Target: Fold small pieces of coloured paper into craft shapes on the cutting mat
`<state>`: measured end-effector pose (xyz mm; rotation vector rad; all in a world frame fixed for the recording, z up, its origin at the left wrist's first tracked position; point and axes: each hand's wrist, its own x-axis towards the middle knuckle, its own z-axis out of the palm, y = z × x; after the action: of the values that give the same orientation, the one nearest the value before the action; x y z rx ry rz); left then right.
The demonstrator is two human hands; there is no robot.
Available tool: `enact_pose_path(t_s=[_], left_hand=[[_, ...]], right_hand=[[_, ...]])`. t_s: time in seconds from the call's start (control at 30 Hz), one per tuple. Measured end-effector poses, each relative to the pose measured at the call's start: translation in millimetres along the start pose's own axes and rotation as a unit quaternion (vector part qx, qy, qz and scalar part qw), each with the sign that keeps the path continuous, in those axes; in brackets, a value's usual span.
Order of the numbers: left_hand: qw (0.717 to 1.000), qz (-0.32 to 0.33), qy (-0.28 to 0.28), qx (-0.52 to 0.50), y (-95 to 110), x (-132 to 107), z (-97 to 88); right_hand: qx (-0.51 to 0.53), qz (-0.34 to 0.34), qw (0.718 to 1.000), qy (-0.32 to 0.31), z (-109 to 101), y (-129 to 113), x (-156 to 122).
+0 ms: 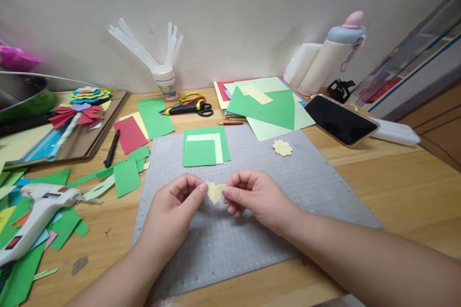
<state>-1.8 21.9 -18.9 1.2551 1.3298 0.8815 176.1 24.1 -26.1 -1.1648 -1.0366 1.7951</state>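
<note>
Paper heart (215,194), pale yellow and creased down its middle, is pinched over the grey cutting mat (223,254): the left hand (179,204) grips one lobe between thumb and finger, the right hand (255,196) the other. Any sharp outward tug, I'd say, could split it along that fold, starting at the notch; squeezing too hard might crumple the lobes. Should both pinches loosen, so light a piece could flutter off. Near the mat's far right lies a flower-shaped cutout (283,147), which a careless reach could sweep aside. Left of the mat, the glue gun (46,211) rests among paper scraps (66,230); whether it's hot I can't tell, but hot glue could stick to them.
</note>
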Motion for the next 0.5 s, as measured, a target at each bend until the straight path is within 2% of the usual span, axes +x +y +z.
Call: enact_pose_path(t_s=[0.13, 0.3, 0.5], left_hand=[[1.0, 0.016, -0.01, 0.002, -1.6, -0.6, -1.3], [0.999, 0.046, 0.003, 0.018, -2.2, -1.9, -1.6], [1.0, -0.009, 0.009, -0.023, -1.1, 2.9, 4.8]], right_hand=[[-0.007, -0.014, 1.0, -0.014, -0.6, -3.7, -1.8], [-0.035, -0.027, 0.999, -0.025, -1.3, -5.5, -0.5], [-0.019, -0.032, 0.999, -0.017, -5.4, -0.4, 6.5]])
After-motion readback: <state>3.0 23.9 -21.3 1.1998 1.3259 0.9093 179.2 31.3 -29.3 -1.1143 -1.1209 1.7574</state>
